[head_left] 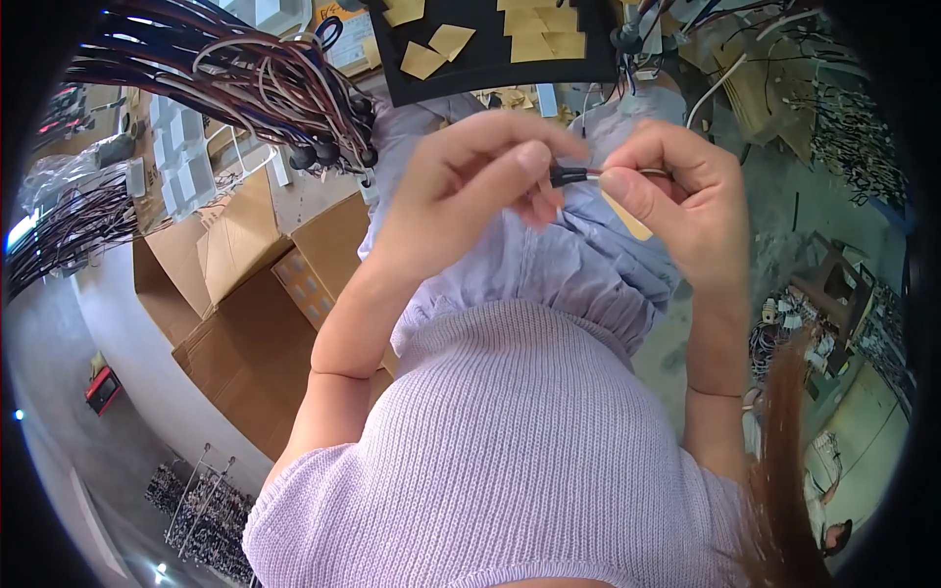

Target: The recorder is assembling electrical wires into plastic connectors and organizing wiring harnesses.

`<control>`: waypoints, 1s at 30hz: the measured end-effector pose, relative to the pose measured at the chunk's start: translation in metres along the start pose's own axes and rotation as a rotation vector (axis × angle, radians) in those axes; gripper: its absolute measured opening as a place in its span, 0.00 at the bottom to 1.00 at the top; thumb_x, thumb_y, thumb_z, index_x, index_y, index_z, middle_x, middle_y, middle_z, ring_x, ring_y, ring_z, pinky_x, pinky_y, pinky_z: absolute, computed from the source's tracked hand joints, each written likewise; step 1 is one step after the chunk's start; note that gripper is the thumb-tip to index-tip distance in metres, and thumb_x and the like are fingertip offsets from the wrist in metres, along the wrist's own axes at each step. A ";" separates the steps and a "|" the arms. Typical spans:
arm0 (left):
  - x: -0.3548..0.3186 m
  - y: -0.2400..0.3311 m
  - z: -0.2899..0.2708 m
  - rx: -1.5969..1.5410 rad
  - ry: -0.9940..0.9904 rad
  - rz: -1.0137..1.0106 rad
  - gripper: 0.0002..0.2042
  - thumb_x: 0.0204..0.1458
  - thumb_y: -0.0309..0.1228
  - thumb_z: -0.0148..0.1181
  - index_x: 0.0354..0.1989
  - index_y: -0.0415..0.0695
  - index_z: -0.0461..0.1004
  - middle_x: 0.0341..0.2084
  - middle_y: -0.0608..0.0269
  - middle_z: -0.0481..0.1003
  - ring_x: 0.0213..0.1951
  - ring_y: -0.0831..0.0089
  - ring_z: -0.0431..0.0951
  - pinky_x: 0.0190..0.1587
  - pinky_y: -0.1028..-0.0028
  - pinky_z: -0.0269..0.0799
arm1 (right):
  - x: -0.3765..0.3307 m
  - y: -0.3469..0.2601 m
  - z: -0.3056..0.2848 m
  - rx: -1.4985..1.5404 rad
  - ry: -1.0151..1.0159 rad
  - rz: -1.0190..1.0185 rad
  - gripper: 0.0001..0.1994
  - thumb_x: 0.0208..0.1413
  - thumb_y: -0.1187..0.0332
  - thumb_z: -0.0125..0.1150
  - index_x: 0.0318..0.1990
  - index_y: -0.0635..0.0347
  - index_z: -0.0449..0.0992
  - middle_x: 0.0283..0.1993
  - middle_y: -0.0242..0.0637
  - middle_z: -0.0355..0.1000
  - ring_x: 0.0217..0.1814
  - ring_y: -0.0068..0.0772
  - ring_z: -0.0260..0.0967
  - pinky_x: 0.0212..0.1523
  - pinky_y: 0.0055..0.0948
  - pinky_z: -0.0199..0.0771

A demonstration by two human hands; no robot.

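Observation:
In front of my lap, my right hand (pixel 676 191) pinches a thin cable between thumb and bent forefinger. A short black connector (pixel 567 176) sticks out leftward from this pinch on reddish and white wires (pixel 594 174). A yellow piece of paper or tape (pixel 627 218) shows under the right thumb. My left hand (pixel 490 181) is beside the connector's free end, its thumb and fingers apart and the forefinger blurred. Whether the left fingers touch the connector is hard to see.
A black board (pixel 480 73) with yellow paper pieces (pixel 544 34) lies ahead. Bundled dark and white cables (pixel 265 78) hang at the upper left. An opened cardboard box (pixel 245 343) stands left of my lap. Many more cables (pixel 838 127) hang at the right.

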State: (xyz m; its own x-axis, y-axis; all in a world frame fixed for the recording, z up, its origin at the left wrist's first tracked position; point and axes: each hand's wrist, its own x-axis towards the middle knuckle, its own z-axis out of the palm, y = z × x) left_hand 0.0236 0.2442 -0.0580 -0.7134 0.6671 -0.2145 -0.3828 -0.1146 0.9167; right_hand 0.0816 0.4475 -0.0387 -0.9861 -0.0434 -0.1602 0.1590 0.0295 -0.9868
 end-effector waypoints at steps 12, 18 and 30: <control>0.008 -0.025 0.000 -0.997 -0.741 -0.196 0.49 0.48 0.72 0.14 0.69 0.43 0.31 0.09 0.53 0.66 0.06 0.76 0.64 0.07 0.84 0.57 | -0.005 -0.023 0.018 -0.331 0.026 -0.107 0.03 0.49 0.82 0.61 0.28 0.67 0.74 0.31 0.30 0.72 0.25 0.08 0.53 0.24 0.11 0.51; 0.007 -0.028 0.001 -1.001 -0.775 -0.151 0.52 0.45 0.74 0.14 0.69 0.40 0.32 0.09 0.53 0.66 0.07 0.76 0.65 0.07 0.84 0.57 | -0.004 -0.026 0.019 -0.445 0.019 -0.176 0.04 0.47 0.82 0.62 0.27 0.66 0.73 0.30 0.29 0.72 0.24 0.09 0.52 0.22 0.13 0.49; 0.008 -0.007 0.006 -0.650 -0.564 -0.209 0.32 0.61 0.40 0.32 0.65 0.25 0.37 0.05 0.56 0.65 0.04 0.76 0.64 0.06 0.83 0.59 | -0.002 -0.023 0.020 -0.405 0.030 -0.068 0.02 0.49 0.80 0.61 0.29 0.66 0.73 0.30 0.27 0.72 0.26 0.07 0.57 0.24 0.11 0.54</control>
State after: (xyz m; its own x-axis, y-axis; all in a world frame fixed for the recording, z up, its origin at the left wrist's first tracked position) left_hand 0.0242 0.2547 -0.0638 -0.2611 0.9653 -0.0006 -0.8533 -0.2306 0.4677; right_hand 0.0806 0.4264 -0.0160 -0.9957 -0.0297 -0.0881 0.0677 0.4190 -0.9054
